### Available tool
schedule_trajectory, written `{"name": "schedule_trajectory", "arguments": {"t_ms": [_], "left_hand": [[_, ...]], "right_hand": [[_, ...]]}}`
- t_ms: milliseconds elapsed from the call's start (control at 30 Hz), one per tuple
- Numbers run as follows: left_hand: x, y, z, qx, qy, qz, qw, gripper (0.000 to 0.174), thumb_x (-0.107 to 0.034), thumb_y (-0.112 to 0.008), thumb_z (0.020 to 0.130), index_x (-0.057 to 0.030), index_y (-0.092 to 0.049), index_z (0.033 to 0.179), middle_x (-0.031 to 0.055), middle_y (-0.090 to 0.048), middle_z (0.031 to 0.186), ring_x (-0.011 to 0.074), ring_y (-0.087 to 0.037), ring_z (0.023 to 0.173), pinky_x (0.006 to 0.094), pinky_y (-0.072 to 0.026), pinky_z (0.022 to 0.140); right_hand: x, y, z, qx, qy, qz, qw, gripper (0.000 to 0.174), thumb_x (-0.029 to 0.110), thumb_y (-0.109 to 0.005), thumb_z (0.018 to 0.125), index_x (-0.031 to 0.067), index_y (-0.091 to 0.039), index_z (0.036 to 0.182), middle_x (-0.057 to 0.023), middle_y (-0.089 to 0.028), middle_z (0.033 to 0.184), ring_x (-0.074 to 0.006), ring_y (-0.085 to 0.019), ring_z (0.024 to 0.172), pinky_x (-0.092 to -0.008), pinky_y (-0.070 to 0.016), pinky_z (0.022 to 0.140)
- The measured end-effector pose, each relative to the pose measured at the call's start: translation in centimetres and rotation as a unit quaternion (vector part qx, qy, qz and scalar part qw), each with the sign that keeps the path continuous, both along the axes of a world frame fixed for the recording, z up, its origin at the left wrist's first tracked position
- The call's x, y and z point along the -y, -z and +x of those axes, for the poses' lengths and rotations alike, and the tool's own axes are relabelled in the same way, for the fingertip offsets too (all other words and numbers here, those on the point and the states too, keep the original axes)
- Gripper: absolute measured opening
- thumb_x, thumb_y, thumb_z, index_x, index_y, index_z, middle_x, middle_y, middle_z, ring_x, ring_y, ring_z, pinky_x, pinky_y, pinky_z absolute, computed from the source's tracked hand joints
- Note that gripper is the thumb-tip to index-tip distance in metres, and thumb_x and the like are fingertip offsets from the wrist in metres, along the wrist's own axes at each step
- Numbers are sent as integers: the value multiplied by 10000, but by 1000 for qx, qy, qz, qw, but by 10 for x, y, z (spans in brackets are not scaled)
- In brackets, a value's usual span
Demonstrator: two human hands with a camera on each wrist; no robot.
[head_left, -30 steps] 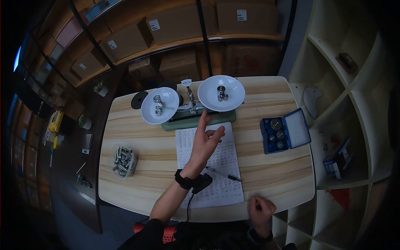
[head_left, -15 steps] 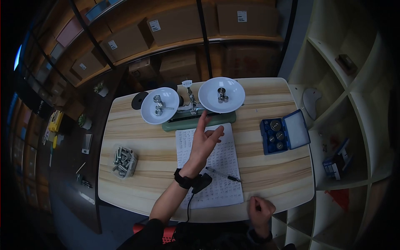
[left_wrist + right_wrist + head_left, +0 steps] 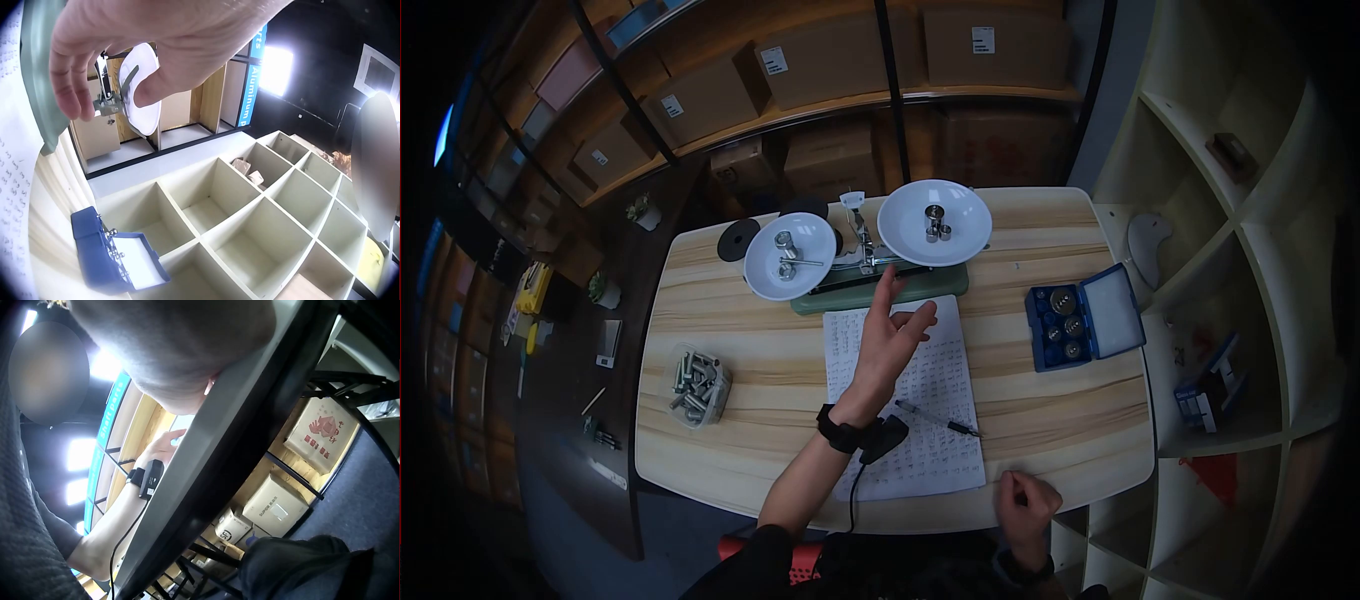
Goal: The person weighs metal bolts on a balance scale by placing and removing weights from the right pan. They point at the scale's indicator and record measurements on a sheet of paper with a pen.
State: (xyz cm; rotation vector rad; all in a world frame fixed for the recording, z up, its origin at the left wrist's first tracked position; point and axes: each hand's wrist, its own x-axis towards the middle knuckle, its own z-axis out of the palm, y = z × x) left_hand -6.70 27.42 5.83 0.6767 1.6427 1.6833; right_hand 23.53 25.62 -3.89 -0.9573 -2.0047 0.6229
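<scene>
A balance scale with a green base stands at the far side of the table. Its left white pan carries several bright metal fasteners; its right pan carries metal weights, one taller than the others. My left hand is held over the written sheet, index finger extended toward the scale's middle, thumb apart, gripping nothing. The left wrist view shows that hand in front of a pan. My right hand rests curled at the near table edge, with no object visible in it.
A pen lies across the sheet. At right stands an open blue weight case with several weights; at left, a clear tub of bolts. Black discs lie behind the left pan. Cubby shelves border the right side.
The scale pans rock slightly: the right pan dips, then rises again, while the left pan now sits a little lower. Both hands keep almost the same place.
</scene>
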Motion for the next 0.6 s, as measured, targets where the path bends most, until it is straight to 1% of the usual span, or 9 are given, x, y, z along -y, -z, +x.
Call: {"name": "schedule_trajectory", "arguments": {"t_ms": [167, 233, 467, 533, 600], "left_hand": [[1, -2, 0, 3, -5, -3, 1000, 918, -226, -693, 958, -41, -76, 1612, 167, -348, 1580, 181, -651, 1035, 318, -538, 820], [2, -4, 1, -5, -9, -10, 1000, 898, -222, -683, 962, -24, -88, 1606, 191, -362, 1566, 187, -653, 1056, 328, -546, 842], [2, -3, 0, -5, -8, -6, 1000, 897, -230, -686, 960, -24, -99, 1605, 192, -363, 1565, 188, -654, 1057, 328, -548, 838], [2, -1, -2, 3, -6, -9, 1000, 913, -223, -695, 957, -45, -85, 1612, 165, -343, 1582, 180, -651, 1034, 318, -535, 821], [2, -1, -2, 4, -6, -9, 1000, 912, -223, -694, 958, -47, -84, 1613, 166, -340, 1584, 181, -651, 1035, 319, -536, 823]], "right_hand": [[1, 1, 0, 5, 5, -13, 1000, 83, 12, -775, 776, 26, -694, 787, -75, -611, 582, -229, -577, 466, -330, -435, 470], [1, 1, 0, 4, 4, -14, 1000, 82, 12, -774, 776, 27, -694, 786, -75, -611, 583, -228, -577, 467, -330, -435, 470], [1, 0, 0, 6, 1, -17, 1000, 76, 19, -767, 785, 27, -692, 782, -75, -607, 581, -228, -579, 470, -331, -436, 470], [0, 0, 0, 5, 2, -17, 1000, 77, 21, -768, 786, 27, -692, 782, -75, -606, 579, -229, -579, 470, -332, -437, 470], [0, -1, -1, 4, 2, -16, 1000, 77, 23, -769, 786, 27, -691, 782, -75, -604, 578, -229, -579, 469, -333, -438, 471]]}}
